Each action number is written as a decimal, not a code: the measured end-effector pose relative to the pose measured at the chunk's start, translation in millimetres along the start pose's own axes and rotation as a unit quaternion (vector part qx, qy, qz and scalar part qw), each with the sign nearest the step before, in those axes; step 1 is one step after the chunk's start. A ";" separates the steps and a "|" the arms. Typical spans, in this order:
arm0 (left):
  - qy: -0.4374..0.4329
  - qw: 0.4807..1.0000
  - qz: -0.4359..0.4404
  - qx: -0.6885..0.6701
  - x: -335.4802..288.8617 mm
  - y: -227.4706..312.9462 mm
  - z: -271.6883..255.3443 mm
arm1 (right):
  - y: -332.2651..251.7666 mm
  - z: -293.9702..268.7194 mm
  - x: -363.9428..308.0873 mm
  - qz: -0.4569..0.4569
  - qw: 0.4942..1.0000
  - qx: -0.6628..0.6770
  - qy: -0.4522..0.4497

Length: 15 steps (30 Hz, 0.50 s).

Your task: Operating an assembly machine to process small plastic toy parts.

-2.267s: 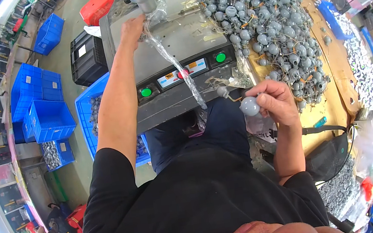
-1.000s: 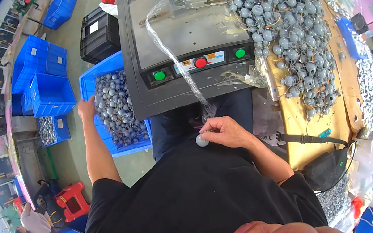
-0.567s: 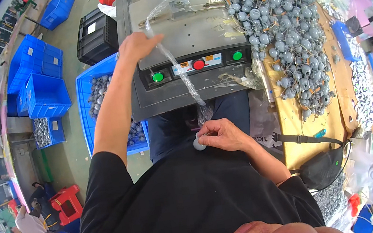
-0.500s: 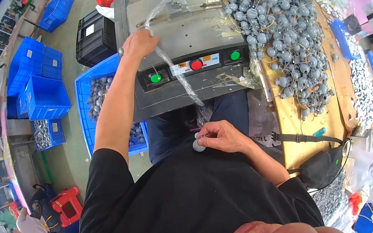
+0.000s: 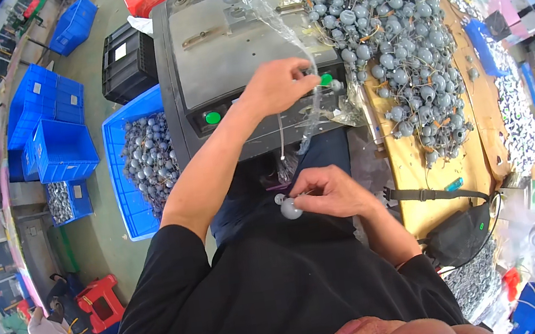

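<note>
Person is wearing a loose black cloth T-shirt point(image 5: 285, 294), its 2 short sleeves point(image 5: 162, 270) ending near the elbows. Dark navy cloth trousers point(image 5: 330, 150) are showing beyond. Bare left hand point(image 5: 278, 87), bare right hand point(image 5: 336, 191) are extending from 2 bare forearms point(image 5: 209, 168).

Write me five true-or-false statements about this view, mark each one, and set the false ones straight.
1. The right hand holds a grey ball. True.
2. The left hand is down inside the blue bin. False: it is over the machine's front panel.
3. A heap of grey balls lies to the right of the machine. True.
4. The blue bin beside the machine is filled with red parts. False: it holds round grey parts.
5. The black crate stands to the right of the machine. False: it is on the left.
</note>
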State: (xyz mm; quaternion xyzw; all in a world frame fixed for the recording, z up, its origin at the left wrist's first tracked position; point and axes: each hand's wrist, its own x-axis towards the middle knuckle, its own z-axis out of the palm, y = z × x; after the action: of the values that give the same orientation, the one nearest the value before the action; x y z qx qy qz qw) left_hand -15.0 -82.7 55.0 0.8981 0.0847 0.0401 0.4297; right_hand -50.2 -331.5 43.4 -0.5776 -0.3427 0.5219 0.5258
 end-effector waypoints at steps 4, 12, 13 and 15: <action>0.097 0.994 -0.035 -0.047 -65.8 -19.3 -34.8 | -56.0 -29.3 2.9 -0.022 0.997 -0.074 -0.018; 0.302 0.921 -0.240 -0.052 -198.3 -104.5 -75.2 | -156.5 -40.4 127.2 -0.132 0.957 -0.259 0.008; 0.313 0.920 -0.235 -0.030 -202.1 -114.2 -74.6 | -161.1 -42.8 153.9 -0.185 0.929 -0.317 0.041; 0.325 0.921 -0.215 0.006 -198.8 -133.8 -67.5 | -156.3 -61.9 200.8 -0.246 0.884 -0.377 0.124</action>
State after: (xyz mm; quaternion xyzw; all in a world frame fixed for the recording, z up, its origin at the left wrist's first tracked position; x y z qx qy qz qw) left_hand -235.8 14.3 -6.7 0.7981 0.4112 0.2362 0.3718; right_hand 77.6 -124.1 139.6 -0.6890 -0.5771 0.1315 0.4183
